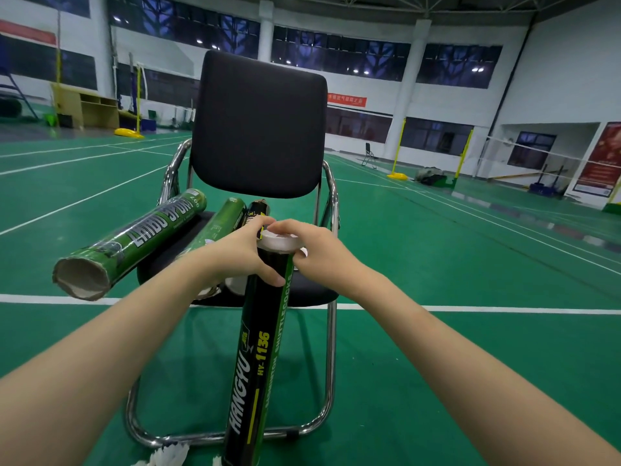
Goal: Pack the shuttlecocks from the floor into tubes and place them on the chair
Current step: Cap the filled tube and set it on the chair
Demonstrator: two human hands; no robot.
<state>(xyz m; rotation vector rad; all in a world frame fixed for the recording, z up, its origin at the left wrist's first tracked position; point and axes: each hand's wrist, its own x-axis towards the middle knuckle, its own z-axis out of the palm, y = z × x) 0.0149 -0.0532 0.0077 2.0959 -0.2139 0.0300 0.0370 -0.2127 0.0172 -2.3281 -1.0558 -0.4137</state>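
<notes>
Both hands meet at the top of an upright black tube printed HANGYU, which stands in front of the chair. The left hand wraps round the tube just below its rim, thumb pressed across the front of the wall. The right hand curls over a white cap seated on the tube's mouth, fingertips on the cap's top and thumb at its side. Beyond the hands, three more tubes lie on the chair's black seat: a large green tube to the left of the left hand, its open cardboard end towards the camera; a second green tube partly hidden behind the left hand; and a dark tube just beyond the fingertips. Below the forearms, by the upright tube's base, white shuttlecocks lie on the green floor.
</notes>
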